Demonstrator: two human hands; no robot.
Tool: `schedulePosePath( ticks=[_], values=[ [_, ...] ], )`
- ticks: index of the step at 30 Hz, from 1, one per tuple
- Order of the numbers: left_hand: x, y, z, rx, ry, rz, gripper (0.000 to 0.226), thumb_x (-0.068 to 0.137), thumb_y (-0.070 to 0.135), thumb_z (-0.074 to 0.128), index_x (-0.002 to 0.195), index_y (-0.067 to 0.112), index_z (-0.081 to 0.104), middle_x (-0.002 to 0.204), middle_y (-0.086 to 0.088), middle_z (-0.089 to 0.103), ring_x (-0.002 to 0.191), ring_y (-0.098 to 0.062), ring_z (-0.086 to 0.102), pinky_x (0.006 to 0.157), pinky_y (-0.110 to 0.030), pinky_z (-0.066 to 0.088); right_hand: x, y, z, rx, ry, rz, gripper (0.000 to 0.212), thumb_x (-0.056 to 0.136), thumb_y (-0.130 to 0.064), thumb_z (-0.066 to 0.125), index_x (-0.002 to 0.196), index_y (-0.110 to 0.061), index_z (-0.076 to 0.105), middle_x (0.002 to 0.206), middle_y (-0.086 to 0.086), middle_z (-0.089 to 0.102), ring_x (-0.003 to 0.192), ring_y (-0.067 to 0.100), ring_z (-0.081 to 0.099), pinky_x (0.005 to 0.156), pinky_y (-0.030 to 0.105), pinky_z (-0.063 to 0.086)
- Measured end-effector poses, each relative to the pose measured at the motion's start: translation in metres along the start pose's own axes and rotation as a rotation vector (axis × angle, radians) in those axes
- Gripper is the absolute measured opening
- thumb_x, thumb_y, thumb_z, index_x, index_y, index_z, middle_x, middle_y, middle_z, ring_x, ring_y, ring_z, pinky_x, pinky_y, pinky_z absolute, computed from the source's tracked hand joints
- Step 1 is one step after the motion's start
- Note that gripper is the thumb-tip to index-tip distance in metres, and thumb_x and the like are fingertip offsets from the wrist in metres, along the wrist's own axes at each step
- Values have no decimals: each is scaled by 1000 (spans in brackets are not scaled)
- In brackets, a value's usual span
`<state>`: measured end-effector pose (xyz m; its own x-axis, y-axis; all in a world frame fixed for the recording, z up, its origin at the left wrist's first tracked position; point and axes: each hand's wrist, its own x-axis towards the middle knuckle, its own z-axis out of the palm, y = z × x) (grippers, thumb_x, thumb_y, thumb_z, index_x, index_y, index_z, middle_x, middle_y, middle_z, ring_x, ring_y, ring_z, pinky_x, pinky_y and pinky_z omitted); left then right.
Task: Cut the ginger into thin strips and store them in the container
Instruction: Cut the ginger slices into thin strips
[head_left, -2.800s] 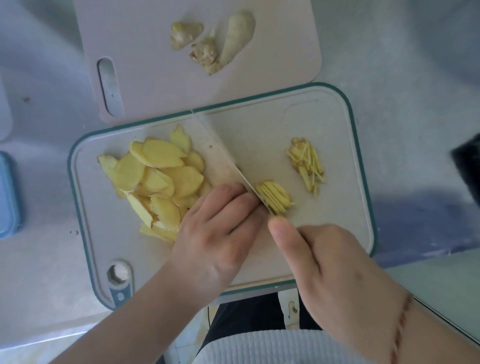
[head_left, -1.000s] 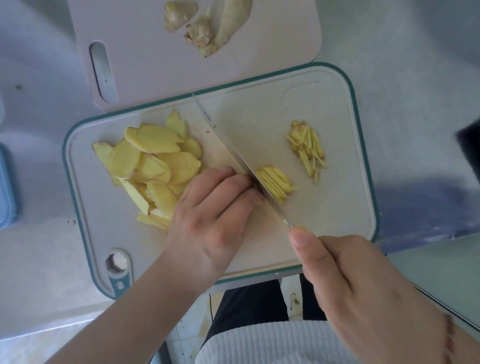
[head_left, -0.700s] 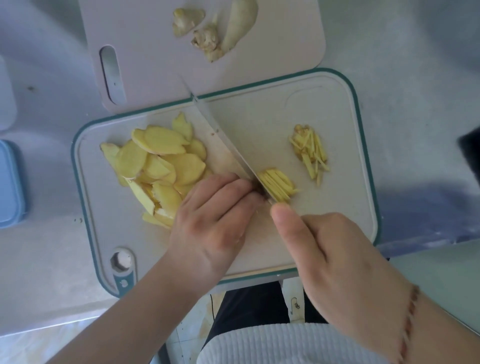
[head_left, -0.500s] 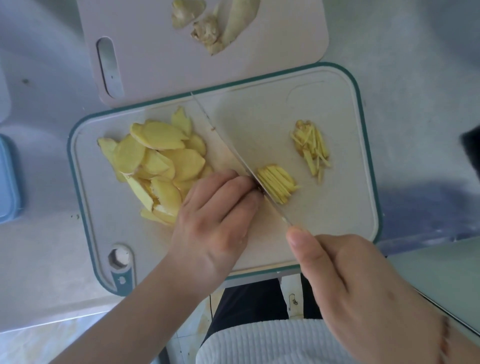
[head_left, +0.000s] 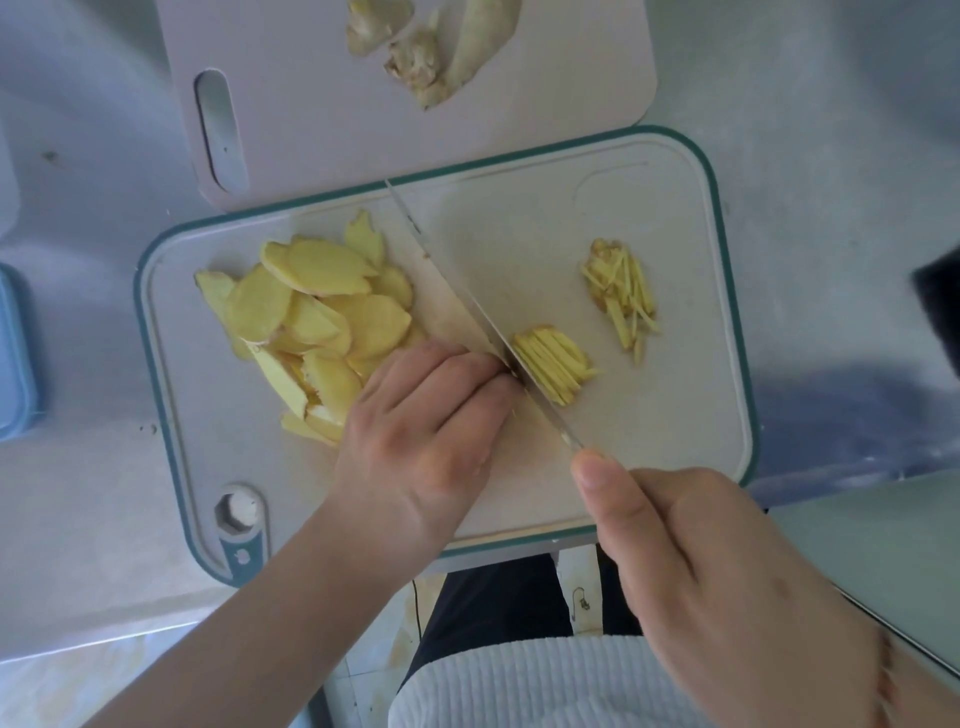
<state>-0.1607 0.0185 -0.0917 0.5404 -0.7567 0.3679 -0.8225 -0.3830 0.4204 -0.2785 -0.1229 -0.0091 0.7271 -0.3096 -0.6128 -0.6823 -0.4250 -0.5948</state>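
Beside the knife (head_left: 467, 306), bare cutting board (head_left: 519, 244) up to its far rim.

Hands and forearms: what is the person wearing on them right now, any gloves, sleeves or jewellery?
No gloves; the left hand and right hand are bare, and no sleeves cover the forearms in view. A thin reddish string bracelet circles the right wrist. No rings show on the fingers. Nails are short and unpainted.

Two cutting boards (head_left: 675, 415) (head_left: 311, 78), one knife (head_left: 457, 296), two strip piles (head_left: 553, 364) (head_left: 621, 291)
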Motion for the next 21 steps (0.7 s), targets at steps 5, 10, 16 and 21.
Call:
schedulePosePath(
  ticks=[5,10,16,21],
  values=[
    [-1,0,1,14,-12,10,8,88,-8,71,86,-2,77,89,-13,73,82,-31,70,72,-41,54,5,-4,4,16,33,31,78,80,-81,12,57,-12,40,50,-7,49,47,11,48,48,14,37],
    [-1,0,3,-23,25,18,12,84,-14,70,83,-2,75,86,-14,72,85,-31,65,73,-37,53,41,-23,4,113,8,-91,60,81,-70,22,47,-21,29,35,-5,31,35,12,33,40,22,31],
    [-11,-3,-10,16,-17,21,14,87,-9,71,91,1,79,101,-8,76,96,-28,70,85,-36,53,3,4,-9,236,-98,-71,71,84,-76,25,56,-11,29,46,3,26,43,11,26,47,35,30],
    [-23,-7,-22,67,19,-14,10,91,-1,70,88,4,79,98,-6,76,94,-27,70,88,-36,52,-18,22,-11,241,-206,-7,66,78,-78,28,59,-15,36,48,-3,32,45,7,31,47,14,30]
  ],
)
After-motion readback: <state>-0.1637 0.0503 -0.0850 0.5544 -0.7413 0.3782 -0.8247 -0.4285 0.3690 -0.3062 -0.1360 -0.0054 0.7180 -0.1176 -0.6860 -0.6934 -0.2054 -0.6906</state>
